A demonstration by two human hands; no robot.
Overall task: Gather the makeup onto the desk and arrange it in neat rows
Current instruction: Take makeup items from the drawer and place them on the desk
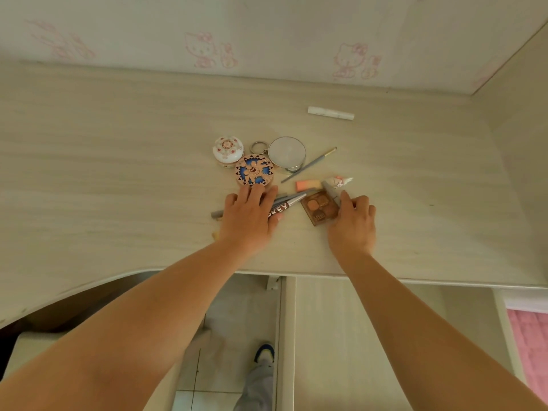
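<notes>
While both my hands rest on the desk [118,161], makeup lies clustered near its front edge.
My left hand [249,218] lies flat, fingers spread, over a mascara tube [281,206], gripping nothing. My right hand [353,223] pinches the brown eyeshadow palette [318,207]. Three round compacts [254,170] sit just behind; a white tube [330,113] lies apart, toward the back edge.

Desk [118,173]: matt pale wood-grain laminate. Mirror [286,152]: glossy, metal rim. Palette [320,207]: glossy clear plastic. Keyring [258,146]: metal.
</notes>
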